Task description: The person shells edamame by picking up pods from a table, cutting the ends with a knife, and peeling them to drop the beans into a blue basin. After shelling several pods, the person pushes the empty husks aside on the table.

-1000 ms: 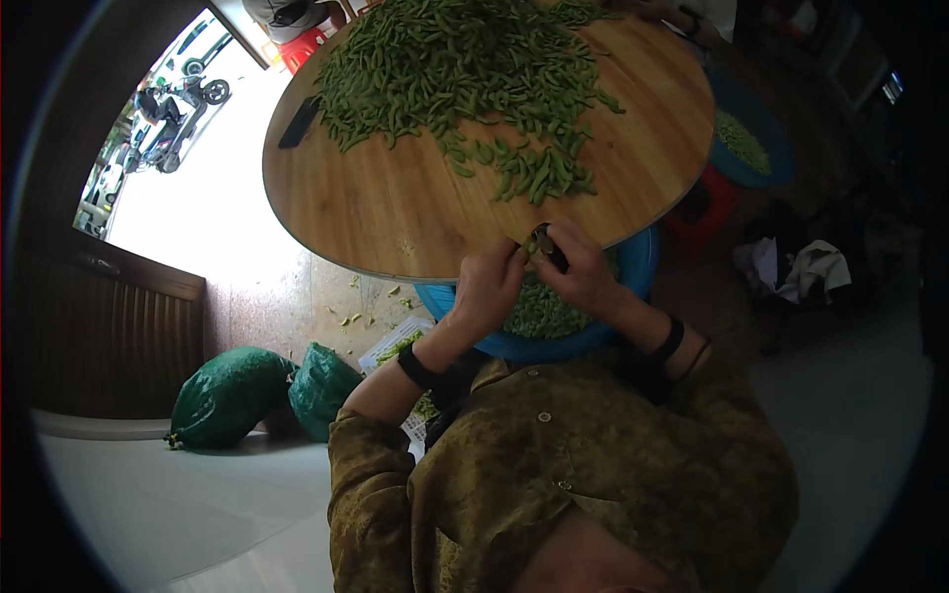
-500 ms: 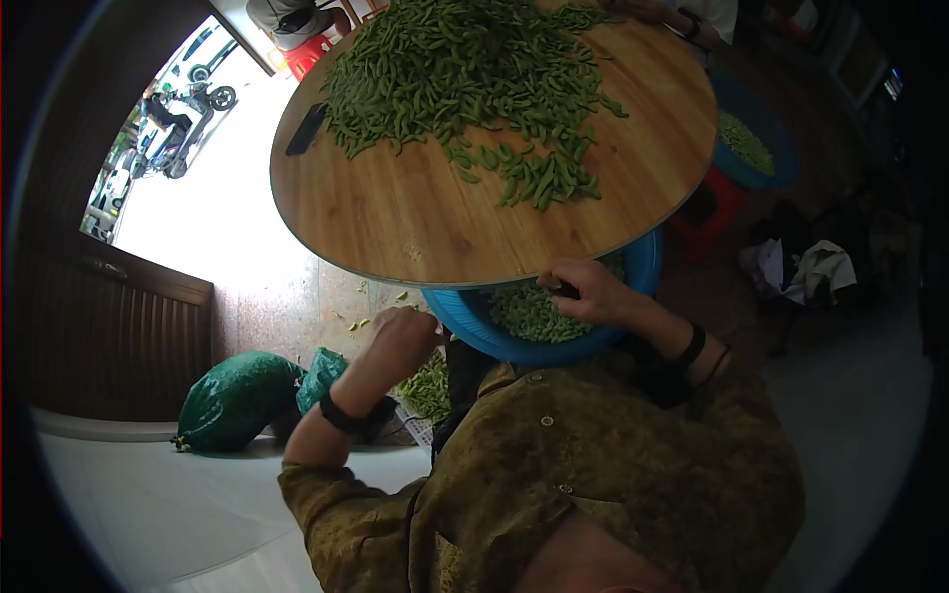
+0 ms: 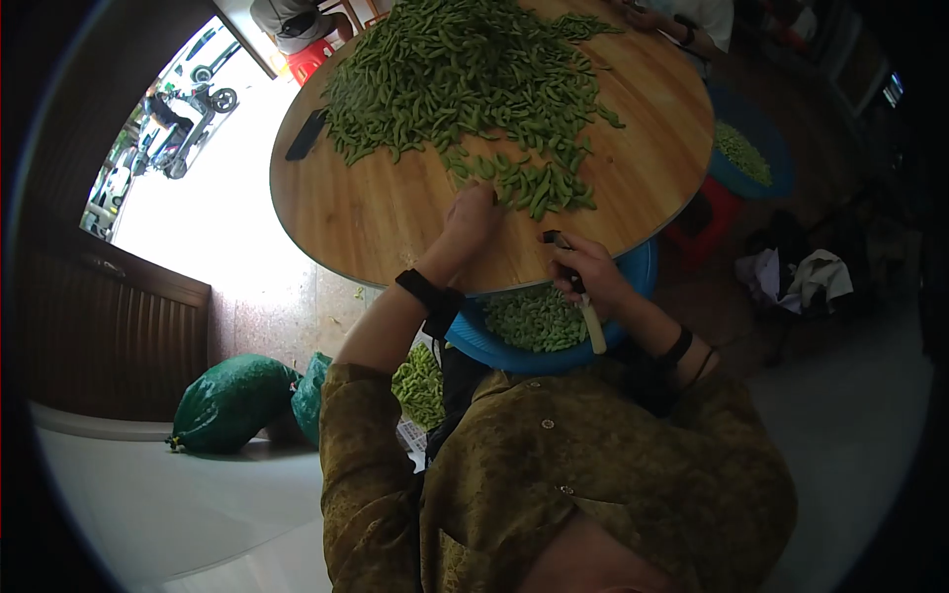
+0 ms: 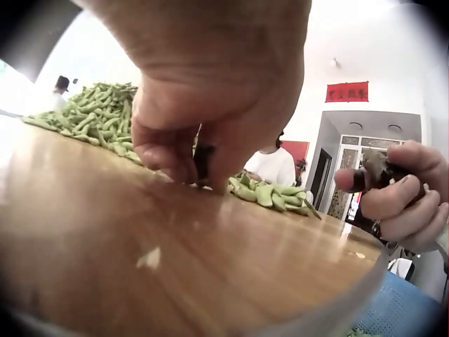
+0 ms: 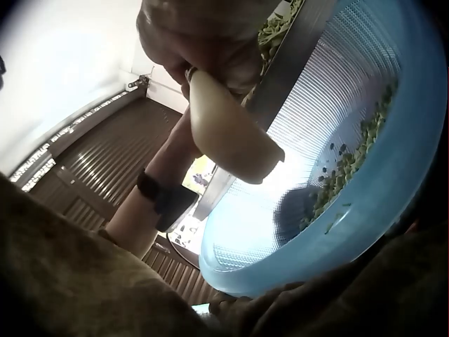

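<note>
A heap of green bean pods (image 3: 455, 69) covers the far part of the round wooden table (image 3: 366, 217), with a looser cluster of pods (image 3: 542, 188) nearer me. My left hand (image 3: 473, 210) reaches to that cluster, its fingers bent down to the tabletop. In the left wrist view a dark patch shows between thumb and fingers; I cannot tell whether a pod is pinched there. By the table's near edge my right hand (image 3: 591, 277) grips a tool with a cream handle (image 5: 228, 133), its working end mostly hidden. Below is a blue basin (image 3: 474, 344) of shelled beans (image 3: 539, 321).
A flat dark object (image 3: 306, 135) lies at the table's left. Green sacks (image 3: 232, 400) and a crate of pods (image 3: 419, 385) stand on the floor at left. At right are another blue basin (image 3: 781, 163) and a red stool (image 3: 710, 217). Another person's hand (image 3: 645, 18) is at the far edge.
Both hands were together at the table edge. The left hand then swung left over the floor crate and now is forward on the table by the pods. The tool's cream handle has come into view.
</note>
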`<act>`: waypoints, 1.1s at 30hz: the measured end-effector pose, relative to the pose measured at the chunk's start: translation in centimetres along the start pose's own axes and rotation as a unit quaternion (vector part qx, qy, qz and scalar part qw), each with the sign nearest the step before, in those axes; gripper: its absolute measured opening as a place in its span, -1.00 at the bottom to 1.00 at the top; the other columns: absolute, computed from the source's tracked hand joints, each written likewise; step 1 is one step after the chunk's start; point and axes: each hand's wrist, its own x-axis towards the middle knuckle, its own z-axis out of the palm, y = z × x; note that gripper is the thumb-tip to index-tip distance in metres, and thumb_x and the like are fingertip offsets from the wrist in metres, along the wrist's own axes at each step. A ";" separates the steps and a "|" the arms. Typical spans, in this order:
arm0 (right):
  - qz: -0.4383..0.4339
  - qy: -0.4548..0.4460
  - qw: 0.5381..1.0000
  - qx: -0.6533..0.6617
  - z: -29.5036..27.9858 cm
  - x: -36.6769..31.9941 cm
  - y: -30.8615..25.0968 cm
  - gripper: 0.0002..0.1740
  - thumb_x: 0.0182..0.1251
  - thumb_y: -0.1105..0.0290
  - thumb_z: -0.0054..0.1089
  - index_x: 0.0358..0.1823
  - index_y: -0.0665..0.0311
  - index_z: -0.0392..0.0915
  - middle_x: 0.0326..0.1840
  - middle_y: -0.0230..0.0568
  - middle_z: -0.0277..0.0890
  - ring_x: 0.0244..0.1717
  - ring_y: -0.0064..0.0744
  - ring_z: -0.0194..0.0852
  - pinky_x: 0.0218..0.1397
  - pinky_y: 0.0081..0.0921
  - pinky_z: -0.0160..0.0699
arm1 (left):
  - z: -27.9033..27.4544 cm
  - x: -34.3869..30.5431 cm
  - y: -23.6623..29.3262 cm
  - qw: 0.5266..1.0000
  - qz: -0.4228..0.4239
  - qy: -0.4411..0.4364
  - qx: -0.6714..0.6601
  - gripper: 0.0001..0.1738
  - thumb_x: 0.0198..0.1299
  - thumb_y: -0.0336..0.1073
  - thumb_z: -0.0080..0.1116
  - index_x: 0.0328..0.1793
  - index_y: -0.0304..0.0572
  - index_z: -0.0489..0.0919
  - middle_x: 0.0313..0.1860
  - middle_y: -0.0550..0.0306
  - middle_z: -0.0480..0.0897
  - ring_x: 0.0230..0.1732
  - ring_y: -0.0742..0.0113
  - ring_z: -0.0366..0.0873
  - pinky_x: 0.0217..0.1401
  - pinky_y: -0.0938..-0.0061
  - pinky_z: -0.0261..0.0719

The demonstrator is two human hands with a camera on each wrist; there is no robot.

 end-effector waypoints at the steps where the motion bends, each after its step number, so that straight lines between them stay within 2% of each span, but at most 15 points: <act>1: -0.003 0.002 1.000 0.004 -0.3 0.3 0.3 -0.71 0.45 0.32 -0.09 0.10 0.30 0.34 -0.49 -0.35 0.32 -0.59 -0.66 0.22 -0.66 -0.68 0.17 | 0.0 0.2 -0.2 1.000 0.007 -0.009 -0.007 -0.70 0.06 -0.23 0.18 -0.22 -0.37 0.58 -0.24 -0.27 0.60 -0.11 -0.25 0.56 -0.12 0.10 0.50; 2: -0.008 -0.005 1.000 0.014 -0.7 0.7 0.5 -0.69 0.46 0.33 -0.09 0.14 0.29 0.32 -0.48 -0.35 0.32 -0.58 -0.65 0.21 -0.66 -0.68 0.17 | 0.0 0.2 -0.5 1.000 0.011 -0.010 -0.004 -0.70 0.06 -0.23 0.18 -0.22 -0.37 0.58 -0.24 -0.27 0.60 -0.11 -0.25 0.56 -0.12 0.10 0.50; 4: -0.018 -0.011 0.999 0.026 -0.9 1.2 0.3 -0.67 0.46 0.34 -0.10 0.17 0.27 0.31 -0.47 -0.35 0.32 -0.57 -0.65 0.21 -0.66 -0.68 0.17 | -0.5 -0.4 -1.2 0.997 0.009 0.051 -0.056 -0.71 0.03 -0.27 0.24 -0.25 -0.40 0.58 -0.40 -0.17 0.63 -0.33 -0.10 0.62 -0.28 0.20 0.52; 5: -0.016 -0.014 0.999 0.037 -0.8 1.4 0.2 -0.69 0.47 0.35 -0.10 0.18 0.25 0.30 -0.42 -0.33 0.33 -0.57 -0.64 0.22 -0.67 -0.69 0.18 | -0.7 -0.8 -1.5 0.997 0.013 0.048 -0.053 -0.71 0.03 -0.27 0.24 -0.25 -0.40 0.58 -0.40 -0.17 0.63 -0.33 -0.10 0.62 -0.28 0.20 0.52; 7: -0.016 -0.015 0.998 0.051 -0.5 1.5 0.0 -0.70 0.48 0.36 -0.11 0.18 0.23 0.30 -0.37 -0.32 0.35 -0.56 -0.63 0.24 -0.67 -0.70 0.19 | -1.9 -2.2 -0.7 0.972 -0.022 -0.005 -0.234 -0.79 0.05 -0.34 0.27 -0.29 -0.39 0.60 -0.54 0.05 0.62 -0.53 0.27 0.57 -0.46 0.40 0.47; 8: 0.001 -0.027 0.996 0.082 -0.2 1.5 -0.1 -0.69 0.48 0.37 -0.12 0.20 0.23 0.28 -0.36 -0.31 0.35 -0.57 -0.62 0.23 -0.67 -0.71 0.19 | -2.3 -3.2 0.1 0.972 -0.020 -0.009 -0.234 -0.79 0.05 -0.34 0.27 -0.29 -0.39 0.60 -0.54 0.05 0.62 -0.53 0.27 0.57 -0.46 0.40 0.47; 10: 0.018 -0.035 0.993 0.114 0.2 1.5 -0.4 -0.67 0.48 0.38 -0.14 0.22 0.23 0.26 -0.36 -0.30 0.35 -0.57 -0.62 0.23 -0.68 -0.71 0.19 | -3.4 -5.0 2.2 0.897 -0.092 -0.085 -0.425 -0.75 0.06 -0.32 0.32 -0.21 -0.36 0.64 -0.53 0.20 0.61 -0.48 0.50 0.53 -0.41 0.57 0.44; 12: 0.029 -0.101 0.984 0.145 0.3 1.3 -0.5 -0.65 0.49 0.38 -0.18 0.25 0.22 0.24 -0.36 -0.30 0.33 -0.57 -0.61 0.23 -0.68 -0.72 0.19 | -3.4 -6.1 3.0 0.879 -0.092 -0.109 -0.455 -0.80 0.10 -0.35 0.29 -0.21 -0.34 0.65 -0.51 0.27 0.60 -0.47 0.56 0.50 -0.42 0.60 0.40; 13: 0.031 -0.099 0.984 0.143 0.4 1.1 -0.6 -0.65 0.49 0.38 -0.18 0.25 0.22 0.24 -0.36 -0.30 0.33 -0.57 -0.61 0.23 -0.68 -0.72 0.19 | -3.2 -6.4 3.2 0.861 -0.092 -0.127 -0.483 -0.85 0.14 -0.39 0.26 -0.20 -0.31 0.66 -0.50 0.34 0.59 -0.46 0.62 0.47 -0.43 0.64 0.37; 15: 0.029 -0.155 0.972 0.173 0.6 0.9 -1.0 -0.72 0.47 0.38 -0.17 0.15 0.22 0.30 -0.37 -0.33 0.33 -0.58 -0.66 0.21 -0.66 -0.73 0.17 | -2.8 -6.4 3.0 0.852 -0.094 -0.131 -0.498 -0.85 0.14 -0.39 0.26 -0.19 -0.30 0.66 -0.49 0.34 0.59 -0.46 0.62 0.46 -0.43 0.64 0.36; 23: 0.034 -0.161 0.974 0.154 0.9 -0.1 -1.6 -0.71 0.49 0.38 -0.20 0.18 0.22 0.28 -0.38 -0.35 0.31 -0.59 -0.67 0.19 -0.66 -0.74 0.19 | -3.4 -6.9 3.2 0.846 -0.083 -0.142 -0.507 -0.80 0.15 -0.39 0.25 -0.11 -0.32 0.66 -0.42 0.36 0.59 -0.40 0.64 0.43 -0.35 0.66 0.38; 25: 0.034 -0.163 0.975 0.148 1.0 -0.3 -1.5 -0.71 0.50 0.38 -0.20 0.19 0.22 0.28 -0.38 -0.35 0.32 -0.59 -0.67 0.19 -0.66 -0.74 0.19 | -3.8 -7.2 3.7 0.861 -0.061 -0.135 -0.487 -0.79 0.16 -0.40 0.25 -0.10 -0.35 0.65 -0.39 0.35 0.61 -0.35 0.64 0.45 -0.29 0.64 0.41; 32: 0.000 -0.114 0.992 0.058 1.4 -0.4 -0.9 -0.78 0.47 0.40 -0.12 0.04 0.27 0.42 -0.44 -0.37 0.34 -0.63 -0.68 0.18 -0.68 -0.73 0.17 | -3.4 -7.3 2.8 0.890 -0.029 -0.127 -0.437 -0.82 0.15 -0.42 0.24 -0.15 -0.38 0.64 -0.40 0.35 0.58 -0.33 0.62 0.45 -0.26 0.63 0.42; 33: 0.000 -0.092 0.994 0.053 1.6 -0.5 -1.0 -0.78 0.46 0.41 -0.11 0.03 0.27 0.44 -0.46 -0.37 0.34 -0.64 -0.69 0.18 -0.69 -0.73 0.17 | -3.3 -7.3 2.8 0.899 -0.004 -0.105 -0.425 -0.85 0.15 -0.42 0.25 -0.19 -0.34 0.65 -0.44 0.34 0.58 -0.39 0.61 0.46 -0.32 0.63 0.39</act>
